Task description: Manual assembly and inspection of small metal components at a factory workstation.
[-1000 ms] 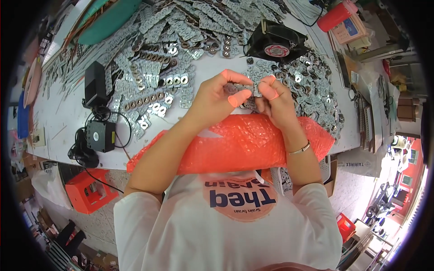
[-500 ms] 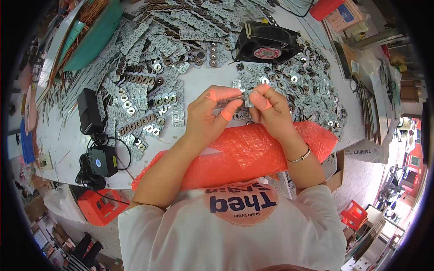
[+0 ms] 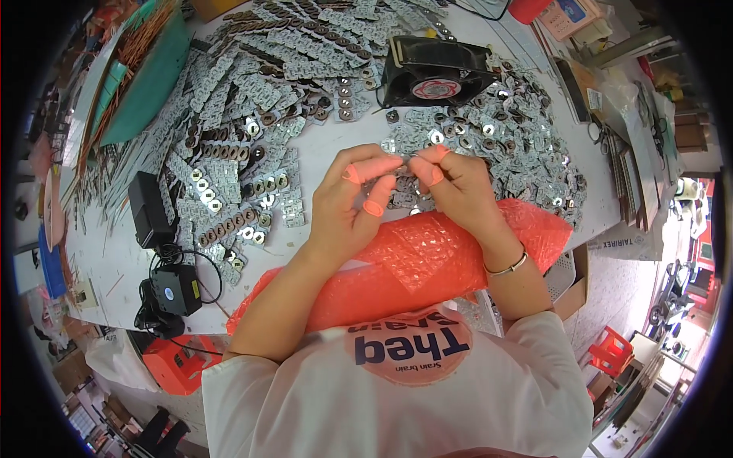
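White table runs beyond & to both sides of L hand and R hand. Red bubble-wrap bundle lies on wearer's side of the hands, under the forearms. Big heap of metal strips beyond & left of L hand; loose pile of metal pieces beyond & right of R hand. Black fan stands past the fingertips, btwn heap & pile; black adapter well left of L hand. Small metal piece is btwn the two hands' fingertips, mostly hidden, shape n/a. Prob. v. light, stiff, a bit slick, easy to drop; best held by its edges w/ fingertips, not flat faces. Pose: forearms angled in, wrists up over the bundle, fingertips nearly meeting. R thumb & forefinger look pinched on the piece; L forefinger points at it, L thumb lower w/ gap showing, so can't tell if L grips too. Orange finger cots on thumbs & forefingers.
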